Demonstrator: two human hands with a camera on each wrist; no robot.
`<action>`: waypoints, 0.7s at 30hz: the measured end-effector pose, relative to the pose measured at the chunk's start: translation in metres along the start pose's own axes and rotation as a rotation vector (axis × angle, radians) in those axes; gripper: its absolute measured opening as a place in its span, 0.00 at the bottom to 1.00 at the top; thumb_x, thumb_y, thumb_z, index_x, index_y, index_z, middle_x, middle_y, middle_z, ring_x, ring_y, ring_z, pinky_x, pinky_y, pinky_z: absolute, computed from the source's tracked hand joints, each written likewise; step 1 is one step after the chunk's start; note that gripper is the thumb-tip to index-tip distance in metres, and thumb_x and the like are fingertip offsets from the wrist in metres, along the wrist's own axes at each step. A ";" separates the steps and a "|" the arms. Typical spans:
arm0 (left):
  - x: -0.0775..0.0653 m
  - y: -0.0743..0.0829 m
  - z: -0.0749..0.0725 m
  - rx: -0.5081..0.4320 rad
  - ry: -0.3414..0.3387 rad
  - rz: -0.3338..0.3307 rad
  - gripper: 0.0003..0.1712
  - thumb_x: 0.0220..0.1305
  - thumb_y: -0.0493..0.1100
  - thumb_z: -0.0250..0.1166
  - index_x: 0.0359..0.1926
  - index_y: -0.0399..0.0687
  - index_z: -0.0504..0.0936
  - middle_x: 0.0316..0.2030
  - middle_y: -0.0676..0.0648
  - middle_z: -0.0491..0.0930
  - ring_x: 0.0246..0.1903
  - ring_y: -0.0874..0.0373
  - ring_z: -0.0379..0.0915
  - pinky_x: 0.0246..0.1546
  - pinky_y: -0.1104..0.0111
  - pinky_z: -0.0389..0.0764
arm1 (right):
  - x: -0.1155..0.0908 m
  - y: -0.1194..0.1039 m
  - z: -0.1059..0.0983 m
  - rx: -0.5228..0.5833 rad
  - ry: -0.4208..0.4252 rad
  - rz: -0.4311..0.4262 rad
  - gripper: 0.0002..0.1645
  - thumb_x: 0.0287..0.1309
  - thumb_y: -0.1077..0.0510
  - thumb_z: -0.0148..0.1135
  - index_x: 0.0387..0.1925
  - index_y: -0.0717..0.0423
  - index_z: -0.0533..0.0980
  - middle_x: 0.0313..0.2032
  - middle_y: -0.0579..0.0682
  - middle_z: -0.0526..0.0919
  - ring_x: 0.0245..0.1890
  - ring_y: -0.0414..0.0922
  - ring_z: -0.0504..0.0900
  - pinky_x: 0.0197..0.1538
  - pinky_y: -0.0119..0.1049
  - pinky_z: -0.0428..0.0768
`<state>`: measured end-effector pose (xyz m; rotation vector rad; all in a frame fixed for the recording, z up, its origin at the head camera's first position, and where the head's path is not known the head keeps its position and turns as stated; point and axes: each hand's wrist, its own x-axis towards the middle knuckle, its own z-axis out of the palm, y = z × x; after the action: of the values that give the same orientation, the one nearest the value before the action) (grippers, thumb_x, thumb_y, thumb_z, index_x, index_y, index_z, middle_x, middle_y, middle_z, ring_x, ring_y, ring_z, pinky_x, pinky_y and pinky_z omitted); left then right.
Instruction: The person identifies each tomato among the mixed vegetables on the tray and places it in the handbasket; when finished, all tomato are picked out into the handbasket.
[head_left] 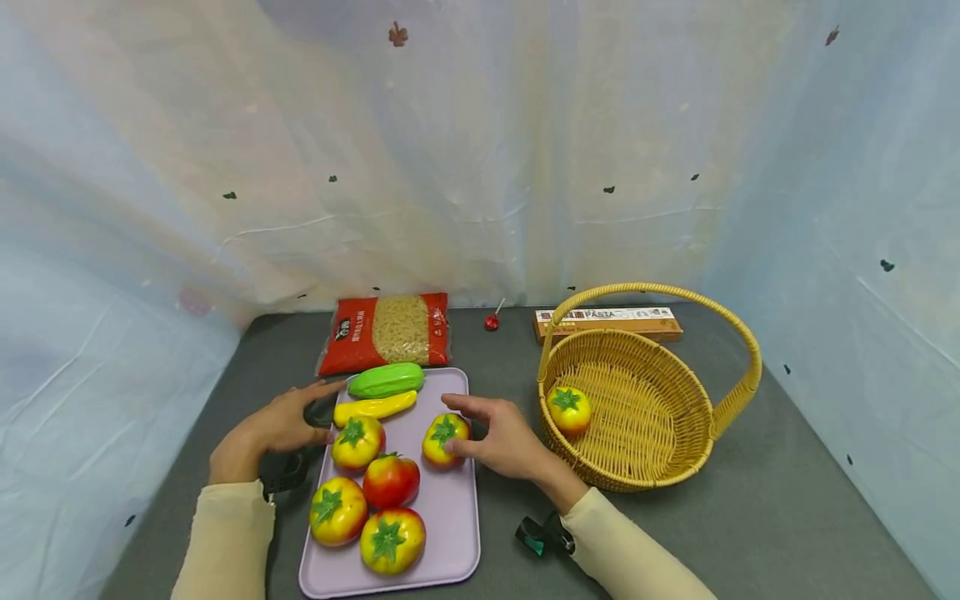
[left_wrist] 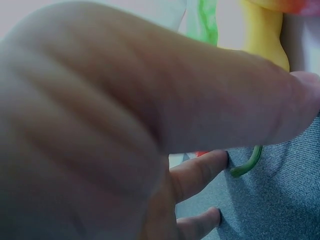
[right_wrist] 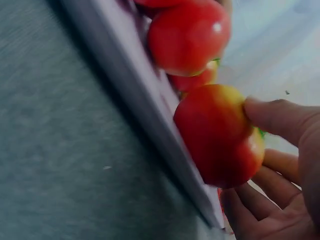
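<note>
My right hand (head_left: 504,435) is around a red-yellow tomato (head_left: 446,440) at the right side of the lilac tray (head_left: 448,542). Its thumb touches the near side while the other fingers spread loosely beyond it. My left hand (head_left: 281,425) lies at the tray's left edge, fingers extended and thumb at the rim. A dark object (head_left: 321,412) shows under that hand; in the left wrist view a curved green stem (left_wrist: 248,162) appears below the thumb. On the tray are several more tomatoes (head_left: 393,542), a yellow banana-like piece (head_left: 375,409) and a green ridged vegetable (head_left: 386,381).
A wicker basket (head_left: 705,454) with a tall handle stands at the right, one tomato (head_left: 569,410) inside. Behind lie a red pasta bag (head_left: 390,333), a red lollipop (head_left: 492,321) and a pasta box (head_left: 637,323). Curtains (head_left: 480,167) surround the grey table.
</note>
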<state>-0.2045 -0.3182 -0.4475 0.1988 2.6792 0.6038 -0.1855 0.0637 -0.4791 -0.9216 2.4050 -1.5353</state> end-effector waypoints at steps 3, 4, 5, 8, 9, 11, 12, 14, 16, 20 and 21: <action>0.000 0.000 0.000 0.003 0.002 0.001 0.56 0.63 0.53 0.80 0.86 0.54 0.62 0.82 0.25 0.57 0.78 0.11 0.42 0.69 0.15 0.54 | -0.001 0.003 0.001 -0.047 -0.034 0.012 0.38 0.63 0.52 0.82 0.72 0.55 0.80 0.68 0.51 0.86 0.66 0.46 0.86 0.73 0.45 0.81; 0.000 0.000 0.000 0.005 0.002 0.004 0.56 0.64 0.53 0.80 0.86 0.54 0.62 0.82 0.25 0.57 0.78 0.11 0.42 0.69 0.15 0.54 | -0.002 0.003 0.001 -0.060 -0.043 0.016 0.38 0.62 0.50 0.83 0.71 0.54 0.81 0.67 0.49 0.87 0.65 0.43 0.86 0.72 0.43 0.82; 0.000 0.000 0.000 0.005 0.003 0.007 0.56 0.64 0.53 0.80 0.86 0.54 0.62 0.82 0.25 0.57 0.78 0.11 0.43 0.69 0.15 0.54 | -0.003 0.002 0.000 -0.077 -0.049 0.020 0.38 0.61 0.49 0.83 0.71 0.53 0.82 0.66 0.47 0.88 0.64 0.41 0.85 0.72 0.42 0.82; 0.000 0.001 0.000 0.004 0.005 0.015 0.55 0.64 0.52 0.80 0.86 0.53 0.63 0.82 0.24 0.58 0.78 0.11 0.43 0.69 0.15 0.55 | -0.008 0.000 -0.003 -0.109 -0.073 0.025 0.38 0.59 0.47 0.84 0.70 0.50 0.83 0.64 0.43 0.88 0.63 0.38 0.85 0.72 0.40 0.81; 0.000 0.001 0.000 0.003 0.005 0.016 0.55 0.64 0.52 0.80 0.86 0.53 0.63 0.82 0.24 0.58 0.78 0.11 0.43 0.69 0.15 0.55 | -0.010 -0.001 -0.004 -0.113 -0.083 0.021 0.38 0.59 0.47 0.84 0.69 0.50 0.83 0.64 0.43 0.89 0.63 0.37 0.85 0.72 0.41 0.81; 0.000 0.001 0.000 0.001 0.004 0.017 0.55 0.64 0.52 0.80 0.86 0.53 0.63 0.81 0.24 0.58 0.78 0.11 0.43 0.69 0.15 0.55 | -0.014 -0.003 -0.006 -0.127 -0.105 0.020 0.38 0.60 0.47 0.83 0.70 0.50 0.83 0.64 0.42 0.88 0.64 0.37 0.84 0.74 0.42 0.80; -0.001 0.001 0.000 0.002 0.005 0.020 0.55 0.64 0.52 0.80 0.86 0.53 0.63 0.81 0.24 0.58 0.78 0.11 0.44 0.69 0.15 0.55 | -0.016 -0.002 -0.007 -0.132 -0.117 0.016 0.38 0.61 0.47 0.82 0.70 0.50 0.82 0.64 0.41 0.88 0.64 0.37 0.84 0.74 0.43 0.80; 0.000 0.001 0.000 0.002 0.005 0.021 0.55 0.64 0.52 0.80 0.86 0.53 0.63 0.81 0.24 0.59 0.78 0.11 0.44 0.69 0.16 0.56 | -0.019 -0.003 -0.009 -0.150 -0.135 0.004 0.37 0.63 0.47 0.81 0.71 0.50 0.82 0.65 0.40 0.87 0.65 0.37 0.83 0.75 0.44 0.79; 0.000 0.001 0.000 0.004 0.005 0.022 0.55 0.64 0.52 0.80 0.86 0.53 0.63 0.81 0.24 0.59 0.78 0.11 0.44 0.69 0.16 0.56 | -0.023 -0.002 -0.009 -0.169 -0.150 -0.010 0.38 0.63 0.47 0.81 0.72 0.49 0.81 0.66 0.39 0.86 0.66 0.37 0.82 0.76 0.45 0.78; 0.000 0.000 0.000 0.004 0.005 0.023 0.55 0.64 0.52 0.80 0.86 0.52 0.63 0.81 0.23 0.58 0.78 0.11 0.44 0.69 0.16 0.55 | -0.028 -0.004 -0.008 -0.201 -0.152 -0.051 0.38 0.63 0.47 0.82 0.71 0.49 0.81 0.66 0.38 0.86 0.67 0.37 0.82 0.76 0.45 0.79; 0.000 0.000 0.000 0.005 0.005 0.026 0.55 0.64 0.51 0.80 0.86 0.52 0.63 0.81 0.24 0.58 0.78 0.11 0.43 0.69 0.16 0.55 | -0.030 -0.004 -0.007 -0.203 -0.147 -0.056 0.37 0.63 0.46 0.82 0.71 0.49 0.81 0.65 0.38 0.86 0.67 0.37 0.82 0.76 0.45 0.79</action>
<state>-0.2045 -0.3183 -0.4478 0.2334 2.6873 0.6066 -0.1632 0.0847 -0.4777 -1.1071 2.4803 -1.2078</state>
